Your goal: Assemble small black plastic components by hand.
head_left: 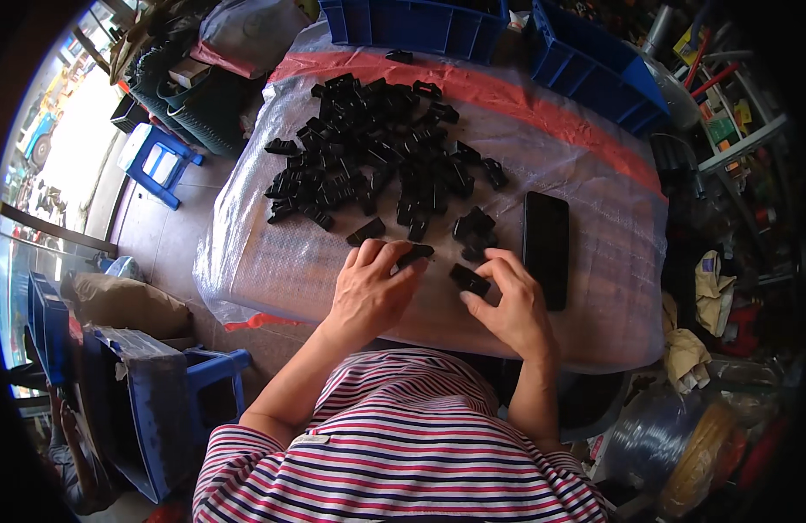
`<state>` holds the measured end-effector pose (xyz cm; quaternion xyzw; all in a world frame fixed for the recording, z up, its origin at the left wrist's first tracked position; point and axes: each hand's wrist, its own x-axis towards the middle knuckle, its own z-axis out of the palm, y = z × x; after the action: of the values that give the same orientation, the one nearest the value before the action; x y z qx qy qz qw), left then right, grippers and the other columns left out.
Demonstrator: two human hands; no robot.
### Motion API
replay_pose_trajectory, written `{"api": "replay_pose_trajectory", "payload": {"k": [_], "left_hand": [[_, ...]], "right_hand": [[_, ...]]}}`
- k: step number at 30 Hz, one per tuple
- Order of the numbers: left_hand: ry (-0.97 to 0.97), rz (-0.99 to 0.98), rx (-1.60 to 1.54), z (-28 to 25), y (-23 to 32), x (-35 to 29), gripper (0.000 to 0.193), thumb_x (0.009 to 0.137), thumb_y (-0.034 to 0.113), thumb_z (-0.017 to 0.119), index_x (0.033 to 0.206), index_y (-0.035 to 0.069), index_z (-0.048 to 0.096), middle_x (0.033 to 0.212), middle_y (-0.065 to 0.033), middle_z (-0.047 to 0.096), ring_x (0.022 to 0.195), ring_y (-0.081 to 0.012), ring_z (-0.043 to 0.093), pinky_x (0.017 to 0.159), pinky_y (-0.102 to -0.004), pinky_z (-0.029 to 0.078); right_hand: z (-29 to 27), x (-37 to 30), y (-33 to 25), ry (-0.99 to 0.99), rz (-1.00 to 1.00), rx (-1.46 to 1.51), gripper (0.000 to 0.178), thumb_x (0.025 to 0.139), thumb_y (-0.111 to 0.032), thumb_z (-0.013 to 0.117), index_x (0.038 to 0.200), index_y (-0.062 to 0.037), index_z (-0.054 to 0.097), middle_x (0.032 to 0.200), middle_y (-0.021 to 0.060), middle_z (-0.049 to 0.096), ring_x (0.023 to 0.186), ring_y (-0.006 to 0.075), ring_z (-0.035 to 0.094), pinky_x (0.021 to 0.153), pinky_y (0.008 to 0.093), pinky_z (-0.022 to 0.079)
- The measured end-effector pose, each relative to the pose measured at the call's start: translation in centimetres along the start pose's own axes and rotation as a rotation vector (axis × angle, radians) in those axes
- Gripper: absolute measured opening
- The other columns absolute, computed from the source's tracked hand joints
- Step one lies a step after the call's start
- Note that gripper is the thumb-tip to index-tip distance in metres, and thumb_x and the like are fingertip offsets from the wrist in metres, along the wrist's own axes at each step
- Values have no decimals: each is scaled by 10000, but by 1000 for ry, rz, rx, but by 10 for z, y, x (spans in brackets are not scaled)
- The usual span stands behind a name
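A heap of small black plastic parts (359, 144) is spread over the table (264, 270), which is covered with clear woven sheeting. Near the front edge, my left hand (372, 283) pinches one black plastic part (415, 254) between thumb and fingers. To its right, my right hand (512, 301) has its thumb and fingers around another black part (469, 279). A small cluster of black parts (475, 228) lies just beyond the right hand. One more loose part (365, 231) rests beyond my left fingers. What exactly these parts are, I cannot tell.
A black smartphone (546, 248) lies right of my right hand. Blue crates (412, 28) stand along the far edge, one at the far right (595, 74). Blue stools (159, 166) and a dark bin (146, 410) stand on the floor at left. A wrapped spool (656, 436) sits lower right.
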<state>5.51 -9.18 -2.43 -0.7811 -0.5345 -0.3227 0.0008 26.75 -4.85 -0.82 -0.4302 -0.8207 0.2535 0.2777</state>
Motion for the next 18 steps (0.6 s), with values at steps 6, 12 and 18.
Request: {"api": "replay_pose_trajectory", "payload": {"k": [6,12,18], "left_hand": [[182,-252,76,-7,-33,-7,278,710,46,627,981,110,634,1029,-83,572,873,-278,537,717,-371,469],[222,-227,-24,-11,-29,-26,271,679,-58,628,921,62,654,971,-104,622,837,-284,576,711,-353,473],[298,-291,-29,-8,-31,-21,286,681,-58,635,944,54,648,1003,-121,618,883,-290,576,748,-359,464]], "right_hand": [[-23,7,12,52,-70,23,310,701,-162,735,918,2,586,1183,205,549,1064,324,541,893,386,426],[-23,58,51,159,-6,-33,312,891,-262,568,1033,12,524,1114,185,559,1070,327,512,847,371,426],[47,101,69,207,-31,58,314,923,-286,510,1019,14,498,1200,225,479,1161,395,391,991,476,270]]}}
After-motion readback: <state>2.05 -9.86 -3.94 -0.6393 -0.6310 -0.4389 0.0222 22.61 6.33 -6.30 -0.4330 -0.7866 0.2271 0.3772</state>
